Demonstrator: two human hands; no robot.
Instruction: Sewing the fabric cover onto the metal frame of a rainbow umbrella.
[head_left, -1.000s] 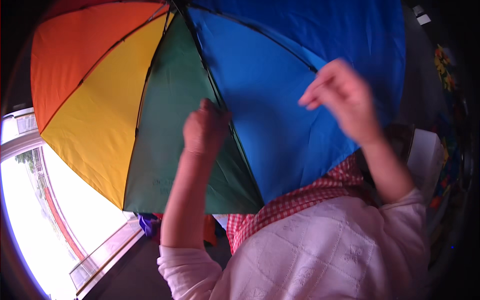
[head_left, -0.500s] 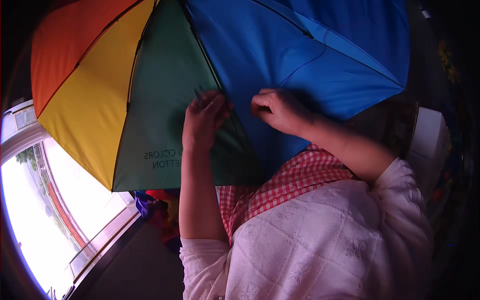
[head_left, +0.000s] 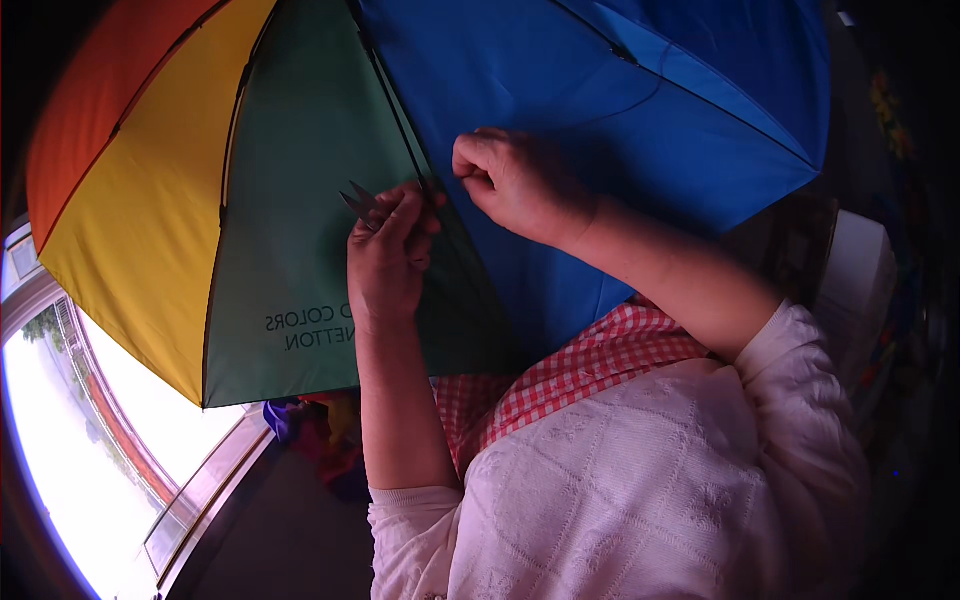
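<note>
A multicoloured umbrella canopy (head_left: 130,270) is spread before me, its dark ribs showing. My left hand (head_left: 385,255) is closed around small scissors (head_left: 358,206), whose two pointed blades stick out apart at the upper left. Its fingertips are at the rib (head_left: 398,105) between the green panel (head_left: 285,200) and the blue panel (head_left: 450,70); their grip on the rib is partly hidden. Over the blue cloth, my right hand (head_left: 515,185) is closed in a pinch, and what its fingertips hold is too small to make out. A dark thread (head_left: 630,105) curves across the blue behind that hand.
A bright window (head_left: 110,450) lies at the left. Below the canopy edge is a bundle of colourful cloth (head_left: 320,430). A red checked cloth (head_left: 590,345) lies across my front. At the right stands a pale box-like object (head_left: 850,270).
My right hand has moved up and left, toward the rib. My left hand has shifted slightly left and turned, showing the scissor blades more plainly. The canopy has shifted left on its left side.
</note>
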